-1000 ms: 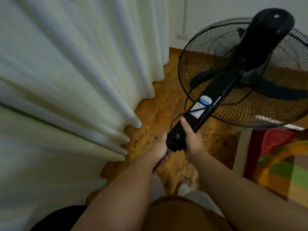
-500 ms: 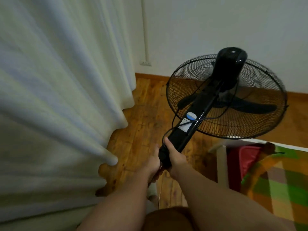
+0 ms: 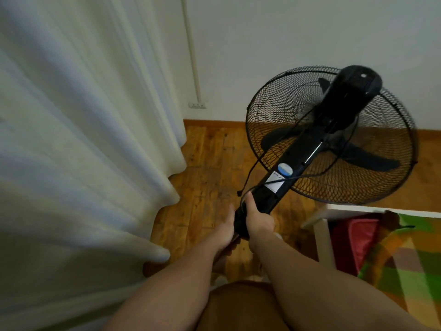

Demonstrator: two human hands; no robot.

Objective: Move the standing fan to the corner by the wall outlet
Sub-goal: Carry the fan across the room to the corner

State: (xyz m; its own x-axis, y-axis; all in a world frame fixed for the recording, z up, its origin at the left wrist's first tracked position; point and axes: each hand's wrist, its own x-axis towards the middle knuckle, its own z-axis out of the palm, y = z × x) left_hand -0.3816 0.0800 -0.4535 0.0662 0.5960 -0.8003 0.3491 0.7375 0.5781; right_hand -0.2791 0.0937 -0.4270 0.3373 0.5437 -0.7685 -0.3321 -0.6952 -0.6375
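Note:
The black standing fan [image 3: 298, 161] is lifted off the floor and tilted away from me, its round cage [image 3: 334, 139] toward the far wall. My left hand [image 3: 228, 231] grips the lower end of its black column from the left. My right hand [image 3: 257, 220] grips the column just above, thumb lying along it. The fan's black cord [image 3: 253, 168] loops loosely beside the column. A white wall outlet [image 3: 197, 105] sits low on the far wall near the corner, under a white conduit. The fan's base is hidden.
A pale curtain [image 3: 83, 139] fills the left side down to the wooden floor [image 3: 210, 163]. At the right stand a white frame [image 3: 322, 235], a red item and a green-and-orange checked cloth [image 3: 410, 254]. My knee shows at the bottom.
The view has lifted toward the far wall and the outlet has come into sight. The fan has swung forward and higher, still held by both hands.

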